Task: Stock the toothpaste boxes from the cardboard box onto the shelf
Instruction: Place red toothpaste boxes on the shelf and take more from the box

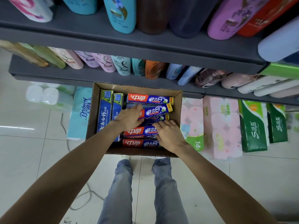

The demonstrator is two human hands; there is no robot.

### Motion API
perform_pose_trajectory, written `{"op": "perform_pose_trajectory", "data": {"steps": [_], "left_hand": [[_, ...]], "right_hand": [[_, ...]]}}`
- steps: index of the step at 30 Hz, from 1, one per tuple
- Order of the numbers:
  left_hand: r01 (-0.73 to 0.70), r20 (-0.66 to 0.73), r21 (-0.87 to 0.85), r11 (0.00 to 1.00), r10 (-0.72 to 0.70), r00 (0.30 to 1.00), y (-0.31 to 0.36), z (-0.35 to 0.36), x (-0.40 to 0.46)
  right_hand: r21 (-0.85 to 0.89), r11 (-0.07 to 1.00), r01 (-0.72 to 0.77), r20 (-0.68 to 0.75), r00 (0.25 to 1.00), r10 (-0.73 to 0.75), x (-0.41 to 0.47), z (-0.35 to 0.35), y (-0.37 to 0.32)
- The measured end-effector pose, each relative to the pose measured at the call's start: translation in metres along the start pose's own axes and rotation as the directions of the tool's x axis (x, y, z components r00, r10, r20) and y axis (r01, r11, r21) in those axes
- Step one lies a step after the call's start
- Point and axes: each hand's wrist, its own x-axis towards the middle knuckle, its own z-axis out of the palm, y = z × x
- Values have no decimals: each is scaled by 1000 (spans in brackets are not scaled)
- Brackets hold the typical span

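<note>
Two hands are down in the cardboard box [177, 101], which stands on the floor against the foot of the shelf [113, 75], close enough that each load needs only a short lift. The left hand [129, 118] curls round the red end of a tilted toothpaste box [156, 111] near the middle of the carton, raising that end so it comes free of its neighbours. The right hand [169, 134] lies with fingers bent over the red-and-blue toothpaste boxes [139, 130] by the near right corner; whether it grips one or only steadies the stack I cannot tell. Taller blue toothpaste boxes [105, 110] stand along the left wall, packed on edge, probably to save room. None has reached the shelf yet.
</note>
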Motion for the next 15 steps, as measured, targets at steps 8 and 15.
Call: {"op": "perform_pose_trajectory", "data": {"steps": [8, 15], "left_hand": [[133, -103, -534, 835, -221, 970, -9, -53, -78], [82, -279, -594, 800, -301, 912, -18, -127, -152]], "right_hand": [[200, 963, -182, -26, 981, 191, -34, -85, -10], [522, 789, -323, -55, 911, 409, -84, -170, -4]]}}
